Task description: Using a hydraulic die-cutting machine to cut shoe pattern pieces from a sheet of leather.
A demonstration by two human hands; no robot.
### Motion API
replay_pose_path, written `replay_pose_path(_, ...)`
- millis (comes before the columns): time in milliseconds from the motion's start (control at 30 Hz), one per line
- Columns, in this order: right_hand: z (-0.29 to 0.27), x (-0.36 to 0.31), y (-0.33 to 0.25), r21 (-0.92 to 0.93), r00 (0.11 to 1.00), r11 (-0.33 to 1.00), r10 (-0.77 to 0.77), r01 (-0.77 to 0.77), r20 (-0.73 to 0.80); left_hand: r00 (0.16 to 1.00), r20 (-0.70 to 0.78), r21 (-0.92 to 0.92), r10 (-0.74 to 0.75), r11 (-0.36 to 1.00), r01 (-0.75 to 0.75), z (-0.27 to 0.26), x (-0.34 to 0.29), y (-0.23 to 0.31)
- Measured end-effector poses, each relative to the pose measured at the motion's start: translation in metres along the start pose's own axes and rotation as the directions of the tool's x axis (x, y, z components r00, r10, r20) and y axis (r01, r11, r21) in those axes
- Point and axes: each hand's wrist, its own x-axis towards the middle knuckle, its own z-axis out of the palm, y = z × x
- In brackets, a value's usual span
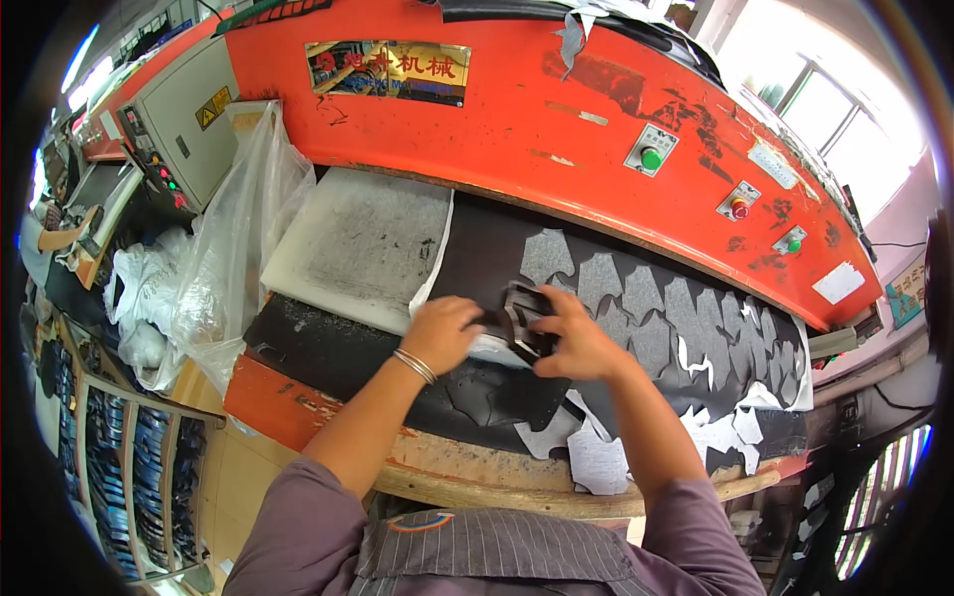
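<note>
Sheet (pixel 485 233) right of pad (pixel 353 248) — machine beam (pixel 507 134) behind.

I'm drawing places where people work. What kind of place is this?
Probably a factory workshop where sheet material gets cut. The clues: a big orange-red machine with push buttons, a dark sheet with rows of similar grey shapes, and pale scraps lying nearby.

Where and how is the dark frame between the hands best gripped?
Probably by the outer walls of the frame, coming from its right, where the right hand is: it looks open in the middle, leaving its rim to pinch. Blur hides finer detail.
</note>
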Motion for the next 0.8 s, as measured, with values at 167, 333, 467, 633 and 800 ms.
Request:
replay_pose_path(167, 0.021, 0.07, -0.009, -0.137, 0.96, 0.961, -0.212, 0.238, 0.181, 0.971, -0.124, -0.012, -0.206, 0.978, 0.206, -0.004, -0.037, -0.035)
replay_pose_path(333, 0.024, 0.106, -0.008, -0.208, 0.905, 0.918, -0.258, 0.338, 0.337, 0.957, -0.216, -0.02, -0.196, 0.98, 0.196, 0.0, -0.039, -0.043)
replay_pose_path(467, 0.017, 0.082, 0.001, -0.295, 0.968, 0.923, -0.217, 0.246, 0.127, 0.954, -0.205, -0.017, -0.217, 0.976, 0.218, -0.002, -0.031, -0.045)
replay_pose_path(633, 0.064, 0.024, 0.038, -0.038, 0.924, 0.957, 0.267, -0.288, -0.273, 0.948, -0.205, 0.0, -0.242, 0.969, 0.248, 0.001, -0.031, -0.05)
replay_pose_path(800, 0.073, 0.035, 0.037, -0.039, 0.893, 0.964, 0.227, -0.262, -0.388, 0.947, -0.215, 0.062, -0.237, 0.965, 0.256, 0.009, -0.018, -0.049)
